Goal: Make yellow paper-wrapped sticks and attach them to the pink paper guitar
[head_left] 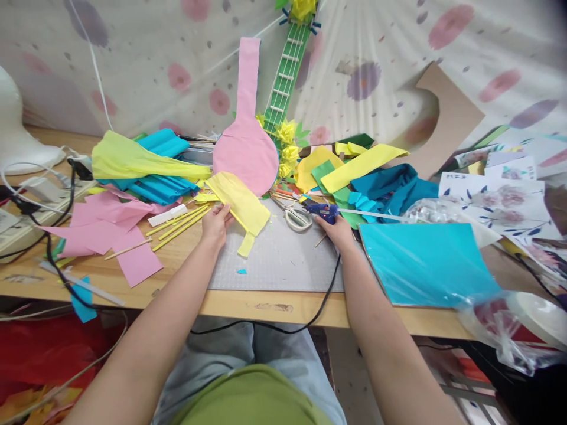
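My left hand [216, 227] is closed on a piece of yellow crepe paper [243, 200], its thumb and fingers pinching the left edge over the grey cutting mat [274, 274]. A thin yellow stick seems to run along that edge. My right hand [335, 231] grips a blue hot glue gun [321, 211] with its nozzle toward the left. A long clear glue stick [376, 215] sticks out of its back, and a black cord hangs down. Between my hands lie white-handled scissors [297, 218]. Behind the yellow paper stands a pink, long-necked round lute shape [245, 156].
Several yellow sticks [179, 227] and pink paper scraps [133, 260] lie left, beside a power strip [66, 200]. A green stringed model [286, 79] leans at the back. A blue sheet [425, 262] and crumpled crepe paper [394, 189] lie right. The glue gun's cord loops below the table edge.
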Motion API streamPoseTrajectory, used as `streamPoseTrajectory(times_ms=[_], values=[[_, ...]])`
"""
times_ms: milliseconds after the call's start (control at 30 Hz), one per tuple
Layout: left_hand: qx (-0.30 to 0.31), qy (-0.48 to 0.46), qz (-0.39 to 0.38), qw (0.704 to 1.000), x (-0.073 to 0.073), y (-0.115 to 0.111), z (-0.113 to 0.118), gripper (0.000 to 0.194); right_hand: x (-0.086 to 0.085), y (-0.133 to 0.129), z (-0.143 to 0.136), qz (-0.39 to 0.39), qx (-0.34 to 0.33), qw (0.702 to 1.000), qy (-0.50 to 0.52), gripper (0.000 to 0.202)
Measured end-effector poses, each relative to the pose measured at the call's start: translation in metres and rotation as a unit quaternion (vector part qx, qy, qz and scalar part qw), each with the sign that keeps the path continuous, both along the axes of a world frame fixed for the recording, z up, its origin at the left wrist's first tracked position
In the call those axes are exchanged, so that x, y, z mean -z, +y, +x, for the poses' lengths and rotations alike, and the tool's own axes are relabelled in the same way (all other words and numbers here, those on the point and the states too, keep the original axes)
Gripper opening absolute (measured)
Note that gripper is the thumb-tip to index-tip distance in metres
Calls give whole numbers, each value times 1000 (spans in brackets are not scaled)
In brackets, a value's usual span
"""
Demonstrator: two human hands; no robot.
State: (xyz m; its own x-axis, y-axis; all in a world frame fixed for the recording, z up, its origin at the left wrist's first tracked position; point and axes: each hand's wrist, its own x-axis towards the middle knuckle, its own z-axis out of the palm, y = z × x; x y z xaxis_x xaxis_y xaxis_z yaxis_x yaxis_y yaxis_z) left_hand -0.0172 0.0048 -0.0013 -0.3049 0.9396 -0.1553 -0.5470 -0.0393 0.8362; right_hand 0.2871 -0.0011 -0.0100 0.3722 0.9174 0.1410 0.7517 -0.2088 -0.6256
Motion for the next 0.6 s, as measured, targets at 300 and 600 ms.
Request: streamPoseTrajectory(times_ms=[300,600], values=[[-22,-38,6,999,-1,2,-2,6,3,1,6,35,44,998,-34,53],[-16,-35,13,999,0,2,-2,5,6,0,13,7,31,998,-63,58]])
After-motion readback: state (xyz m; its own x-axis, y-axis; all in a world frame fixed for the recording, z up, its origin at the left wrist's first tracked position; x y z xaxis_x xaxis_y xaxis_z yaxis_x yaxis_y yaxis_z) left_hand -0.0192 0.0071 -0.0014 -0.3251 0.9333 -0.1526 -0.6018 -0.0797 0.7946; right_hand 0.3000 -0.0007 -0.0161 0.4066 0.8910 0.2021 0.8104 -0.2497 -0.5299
